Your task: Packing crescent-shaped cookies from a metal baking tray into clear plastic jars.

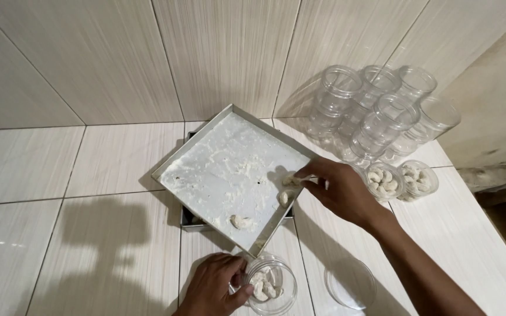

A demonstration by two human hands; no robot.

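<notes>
A square metal baking tray (206, 153) dusted with white powder lies on the tiled floor, stacked on another dark tray. A few pale crescent cookies remain on it, one (240, 222) near the front edge. My right hand (338, 190) reaches over the tray's right edge and pinches a cookie (291, 181) between the fingertips. My left hand (215, 287) grips the rim of a clear plastic jar (270, 287) that stands in front of the tray, with a few cookies inside.
Two clear jars filled with cookies (383, 181) (418, 178) stand right of the tray. Several empty clear jars (382, 111) are stacked behind them against the tiled wall. A clear round lid (351, 283) lies on the floor at the lower right.
</notes>
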